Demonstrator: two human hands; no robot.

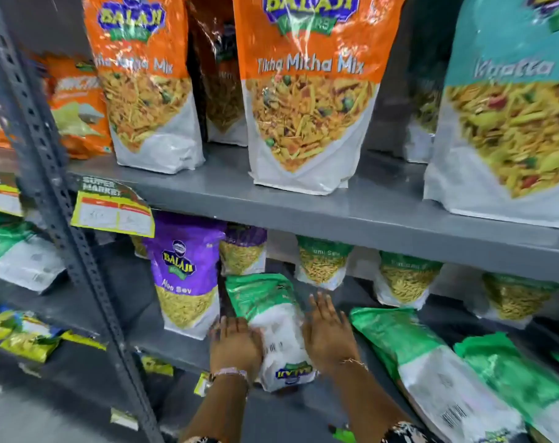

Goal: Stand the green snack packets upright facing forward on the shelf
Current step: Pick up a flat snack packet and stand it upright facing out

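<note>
Both forearms reach up from the bottom edge, each wrist wearing a thin bracelet. Between the hands lies a green and white snack packet, flat on its face on the lower shelf, back side up, with a barcode showing and an upside-down Balaji logo near its lower end. Left hand presses the packet's left edge, fingers curled loosely against it and partly open. Right hand lies along the packet's right edge with fingers straight and slightly spread, palm down; neither hand is closed round the packet.

Just right of it two more green packets lie flat, backs up, one with a barcode. Left of the hands a purple bag stands upright, reading "Balaji" and "Aloo Sev". Further back on the same shelf, green-topped bags stand upright; their lettering ends in "Sev", the rest blurred.

On the upper shelf orange bags read "Balaji Wafers" and "Tikha Mitha Mix". A teal bag beside them begins "Khatta". A yellow price tag on the shelf edge reads "Super Market".
</note>
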